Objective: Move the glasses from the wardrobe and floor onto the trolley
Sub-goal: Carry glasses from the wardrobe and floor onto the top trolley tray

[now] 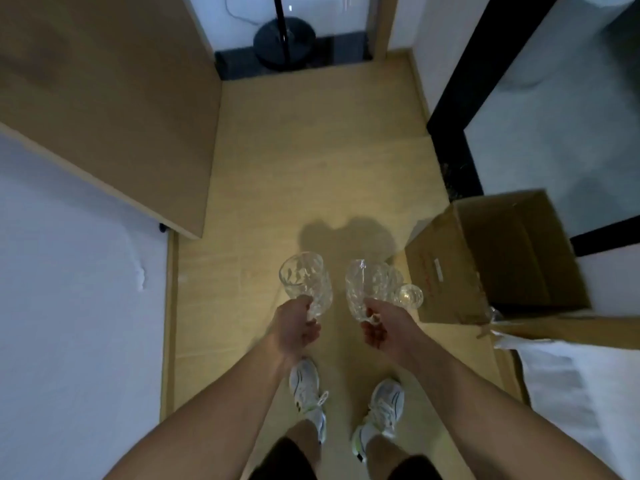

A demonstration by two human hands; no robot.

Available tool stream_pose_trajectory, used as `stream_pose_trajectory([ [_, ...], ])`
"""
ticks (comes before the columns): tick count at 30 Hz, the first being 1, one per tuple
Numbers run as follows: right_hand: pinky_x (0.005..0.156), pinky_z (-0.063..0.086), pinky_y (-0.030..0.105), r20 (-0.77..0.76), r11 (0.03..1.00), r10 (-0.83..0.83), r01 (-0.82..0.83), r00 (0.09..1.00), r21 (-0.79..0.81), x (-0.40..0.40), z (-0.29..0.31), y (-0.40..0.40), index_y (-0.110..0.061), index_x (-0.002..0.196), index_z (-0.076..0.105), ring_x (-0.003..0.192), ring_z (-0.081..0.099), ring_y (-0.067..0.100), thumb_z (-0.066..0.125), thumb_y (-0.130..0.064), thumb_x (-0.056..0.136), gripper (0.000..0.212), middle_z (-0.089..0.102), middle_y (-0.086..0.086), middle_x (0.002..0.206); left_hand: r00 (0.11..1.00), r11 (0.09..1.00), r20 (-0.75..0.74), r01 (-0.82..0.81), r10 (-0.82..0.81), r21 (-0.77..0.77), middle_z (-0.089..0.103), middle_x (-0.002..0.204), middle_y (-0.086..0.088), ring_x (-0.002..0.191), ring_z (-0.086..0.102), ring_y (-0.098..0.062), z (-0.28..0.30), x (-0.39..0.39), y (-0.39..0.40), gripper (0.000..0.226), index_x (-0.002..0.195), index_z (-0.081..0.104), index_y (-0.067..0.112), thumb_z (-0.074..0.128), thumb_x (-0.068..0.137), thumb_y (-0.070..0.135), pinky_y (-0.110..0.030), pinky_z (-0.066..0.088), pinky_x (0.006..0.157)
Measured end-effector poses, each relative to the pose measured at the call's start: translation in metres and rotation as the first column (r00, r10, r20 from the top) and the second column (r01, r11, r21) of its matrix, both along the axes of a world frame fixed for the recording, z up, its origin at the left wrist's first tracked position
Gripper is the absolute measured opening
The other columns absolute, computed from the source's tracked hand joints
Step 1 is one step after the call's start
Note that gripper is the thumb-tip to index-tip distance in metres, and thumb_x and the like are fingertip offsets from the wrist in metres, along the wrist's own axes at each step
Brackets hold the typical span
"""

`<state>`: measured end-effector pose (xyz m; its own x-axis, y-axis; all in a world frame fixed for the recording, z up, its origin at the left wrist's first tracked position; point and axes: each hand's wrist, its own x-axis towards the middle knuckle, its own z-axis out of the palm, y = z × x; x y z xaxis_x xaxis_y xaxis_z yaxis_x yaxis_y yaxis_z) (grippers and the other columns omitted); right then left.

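Wooden floor (311,150) below me; my left hand (294,329) grips one glass (306,284), right hand (381,332) grips another glass (363,289); no trolley visible, delivery remains.

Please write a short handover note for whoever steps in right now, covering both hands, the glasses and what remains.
Left hand: grips one cut-crystal glass by its base, bowl up.
Right hand: grips a second glass the same way; more glassware shows just behind it, whether held or on the floor cannot be told.
The person stands on the wooden floor beside an open cardboard box.
Done: two glasses are in hand.
Left: the trolley is not in view; carry both there, set them down, then return for any others.
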<state>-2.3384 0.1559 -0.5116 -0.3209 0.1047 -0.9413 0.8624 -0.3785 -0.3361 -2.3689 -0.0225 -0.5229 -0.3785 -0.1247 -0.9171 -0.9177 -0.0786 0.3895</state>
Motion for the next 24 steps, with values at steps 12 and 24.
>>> stream_pose_trajectory([
  [12,0.051,0.046,0.024,-0.466,0.986,0.166,-0.133,0.869,0.104,-0.138,0.260,-0.052,-0.021,0.075,0.047,0.047,0.042,0.014,0.045,-0.042,0.103,0.035,0.047,0.003,0.058,0.892,0.996,-0.452,0.020,0.022,0.087,0.055,0.087,-0.008,0.068,0.054,-0.017,0.280,-0.157,-0.049,0.015,0.091,0.057,0.019,0.054,0.100,0.031,-0.027,0.052,0.059],
  [24,0.048,0.043,0.024,-0.689,0.932,0.360,-0.284,0.630,0.227,-0.218,0.367,-0.093,-0.020,0.067,0.044,0.049,0.047,0.017,0.053,-0.042,0.098,0.039,0.043,0.005,0.064,0.716,0.974,-0.661,-0.186,0.225,0.130,0.060,0.056,-0.004,0.056,0.050,-0.020,0.400,-0.189,-0.117,0.017,0.089,0.060,0.014,0.060,0.095,0.030,-0.029,0.044,0.053],
])
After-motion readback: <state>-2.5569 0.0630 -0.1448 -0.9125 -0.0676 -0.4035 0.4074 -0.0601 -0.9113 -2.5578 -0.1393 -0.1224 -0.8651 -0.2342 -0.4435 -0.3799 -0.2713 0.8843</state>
